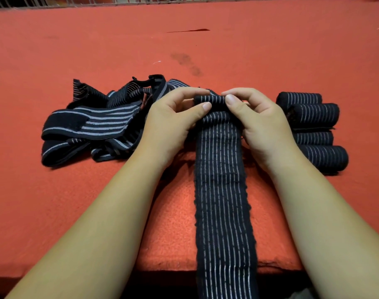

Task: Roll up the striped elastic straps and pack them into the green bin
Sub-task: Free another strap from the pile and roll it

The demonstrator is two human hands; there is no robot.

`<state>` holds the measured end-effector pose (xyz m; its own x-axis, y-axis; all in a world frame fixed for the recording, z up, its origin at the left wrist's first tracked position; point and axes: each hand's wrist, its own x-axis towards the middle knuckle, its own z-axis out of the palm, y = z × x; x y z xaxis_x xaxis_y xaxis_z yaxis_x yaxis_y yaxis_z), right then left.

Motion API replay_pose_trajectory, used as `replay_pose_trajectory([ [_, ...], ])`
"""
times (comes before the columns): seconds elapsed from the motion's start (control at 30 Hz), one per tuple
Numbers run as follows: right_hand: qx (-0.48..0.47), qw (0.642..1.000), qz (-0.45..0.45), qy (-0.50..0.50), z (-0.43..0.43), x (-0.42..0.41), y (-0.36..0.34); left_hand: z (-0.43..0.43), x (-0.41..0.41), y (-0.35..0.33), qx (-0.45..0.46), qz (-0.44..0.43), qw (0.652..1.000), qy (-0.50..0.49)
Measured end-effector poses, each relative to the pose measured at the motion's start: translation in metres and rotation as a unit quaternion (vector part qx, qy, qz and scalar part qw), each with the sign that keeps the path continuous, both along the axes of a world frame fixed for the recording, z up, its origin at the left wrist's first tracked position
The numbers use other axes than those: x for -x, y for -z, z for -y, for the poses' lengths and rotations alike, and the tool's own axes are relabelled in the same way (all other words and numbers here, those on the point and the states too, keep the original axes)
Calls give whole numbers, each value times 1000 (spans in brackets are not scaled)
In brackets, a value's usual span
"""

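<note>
The left hand (173, 119) and right hand (257, 121) each pinched the tight first turns of the striped strap (223, 190), fingers seemingly curled behind, its tail flat on the red table (98, 201); rolling it well called for even tension and square edges.

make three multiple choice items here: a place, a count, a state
1. Where do the finished rolls lie? A) left of the hands B) right of the hands C) in a bin
2. How many finished rolls show? A) two B) four C) six
3. The strap between the hands is: A) fully rolled B) rolled only at its far end C) untouched

1 B: beside the right hand.
2 B: four lie side by side.
3 B: the left hand and right hand pinch a small roll; the rest lies flat.
</note>
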<state>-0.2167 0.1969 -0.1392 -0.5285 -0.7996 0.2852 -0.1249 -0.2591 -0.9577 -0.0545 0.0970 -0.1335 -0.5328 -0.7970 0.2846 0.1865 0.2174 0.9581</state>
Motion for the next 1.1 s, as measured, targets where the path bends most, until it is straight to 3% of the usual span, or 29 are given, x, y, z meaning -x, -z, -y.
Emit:
replay_pose_trajectory([
  [0.2,15,1000,20,-17,2,2,1,0,3,1,-29,22,999,-17],
  [0.47,15,999,46,-21,4,3,2,3,4,4,-6,-28,1000,8],
  [0.8,5,997,-76,25,1,3,-1,2,1,-1,-18,-13,1000,0],
  [0.9,7,997,-70,25,1,4,1,1,1,-1,-10,25,999,-21],
  [1.1,-13,999,-35,10,1,2,1,2,-2,-2,-24,-10,1000,-7],
])
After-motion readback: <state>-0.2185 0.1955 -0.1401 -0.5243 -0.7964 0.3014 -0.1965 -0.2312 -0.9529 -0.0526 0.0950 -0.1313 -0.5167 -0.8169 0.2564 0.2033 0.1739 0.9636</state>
